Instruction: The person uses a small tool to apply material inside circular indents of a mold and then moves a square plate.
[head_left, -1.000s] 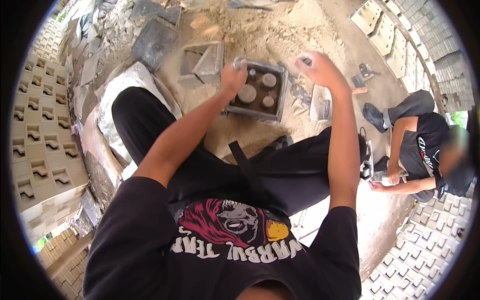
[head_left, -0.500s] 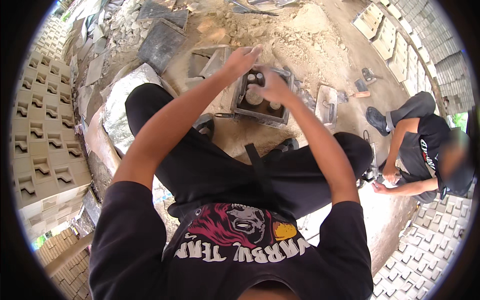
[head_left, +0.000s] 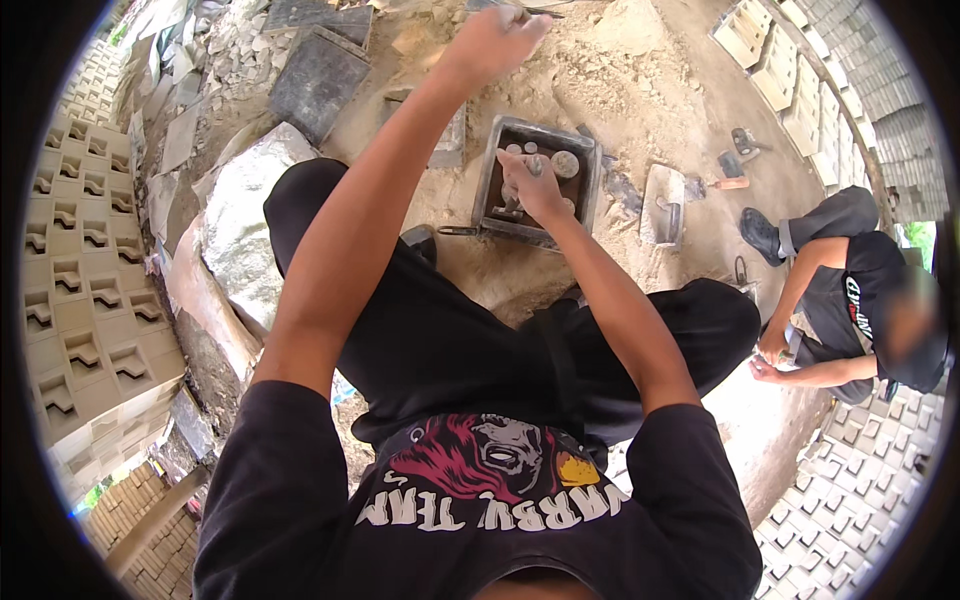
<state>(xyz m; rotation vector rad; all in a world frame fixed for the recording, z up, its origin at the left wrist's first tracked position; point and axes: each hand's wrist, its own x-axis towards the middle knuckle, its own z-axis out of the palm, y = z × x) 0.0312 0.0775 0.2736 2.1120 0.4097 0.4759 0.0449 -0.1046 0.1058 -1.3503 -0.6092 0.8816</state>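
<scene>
My left hand (head_left: 497, 45) is raised past the box's far side, over the sandy ground, its fingers curled together; whatever they hold, if anything, is hidden. A dark, square, open-topped box (head_left: 487, 165) stands on the ground in front of me. Several round grey cylinders are inside, the widest cylinder (head_left: 565, 164) near the far right corner. Over the box's left half, my right hand (head_left: 536, 190), dusty, reaches down with bent fingers. What these fingers grip is hidden from me. A dark metal handle (head_left: 459, 231) lies by the near left corner.
A pale tray (head_left: 660, 207) with a tool and a wooden-handled trowel (head_left: 730, 183) lie to the right. Slabs (head_left: 318, 85) and rubble lie far left. Stacked pale blocks (head_left: 85, 260) line both sides. A co-worker (head_left: 830, 290) sits at the right, handling something small.
My left hand has moved from the box's far left edge farther away and up. My right hand has shifted nearer, over the box's left half, leaving more cylinders in view.
</scene>
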